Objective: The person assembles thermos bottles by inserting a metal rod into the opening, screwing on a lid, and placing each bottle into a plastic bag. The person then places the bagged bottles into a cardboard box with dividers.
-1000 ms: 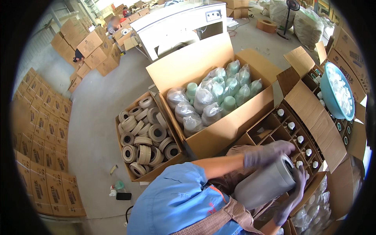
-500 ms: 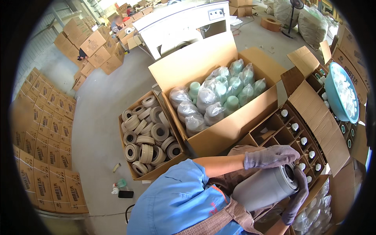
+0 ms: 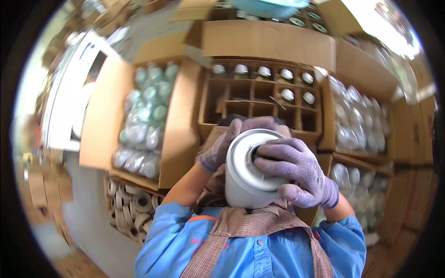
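Note:
I hold a grey cylindrical canister [image 3: 250,197] close to my chest, its ringed end with a dark round opening facing up. My left hand [image 3: 222,146], in a grey-purple glove, wraps the canister's left and far side. My gloved right hand [image 3: 303,173] lies over the top, its fingertips at the central opening and its thumb by the outer rim. Whether those fingertips grip a small part inside the opening is hidden. Just beyond my hands stands a divided carton [image 3: 259,111] with several white-capped items [image 3: 264,72] in its compartments.
To the left is an open carton [image 3: 178,125] of bagged greenish bottle-like items [image 3: 150,92]. Nearer, a box holds beige rings [image 3: 134,206]. Cartons of clear bagged glassware [image 3: 357,120] stand at right. A blue basin [image 3: 269,7] sits at the far side.
My view has swung right, over the divided carton. The canister has turned more upright, and my right hand has moved from its side onto the top opening.

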The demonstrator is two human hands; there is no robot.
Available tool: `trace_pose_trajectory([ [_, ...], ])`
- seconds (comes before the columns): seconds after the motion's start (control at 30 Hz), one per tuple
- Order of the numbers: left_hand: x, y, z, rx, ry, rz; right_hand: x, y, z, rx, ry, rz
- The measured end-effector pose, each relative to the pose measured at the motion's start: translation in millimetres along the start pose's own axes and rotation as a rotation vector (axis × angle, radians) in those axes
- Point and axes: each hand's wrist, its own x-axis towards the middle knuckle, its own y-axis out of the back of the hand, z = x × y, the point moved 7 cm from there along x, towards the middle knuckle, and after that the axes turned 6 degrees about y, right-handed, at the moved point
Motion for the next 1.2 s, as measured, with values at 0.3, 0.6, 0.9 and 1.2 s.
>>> trace_pose_trajectory([
  [0.3, -50, -18, -26, 0.994, 0.087, 0.195, -102, 36, 0, -0.192, -0.462, 0.022],
  [0.6, -90, -35, -7, 1.195, 0.187, 0.618, -93, 39, 169, 0.341, -1.093, 0.322],
  [0.9, -144, 67, -24, 0.324, 0.196, 0.913, -117, -65, 465, -0.667, -1.166, -0.239],
  [1.2, -131, 100, -44, 0.161, 0.059, 0.756, -42, 39, 265, -0.048, -0.562, 0.162],
])
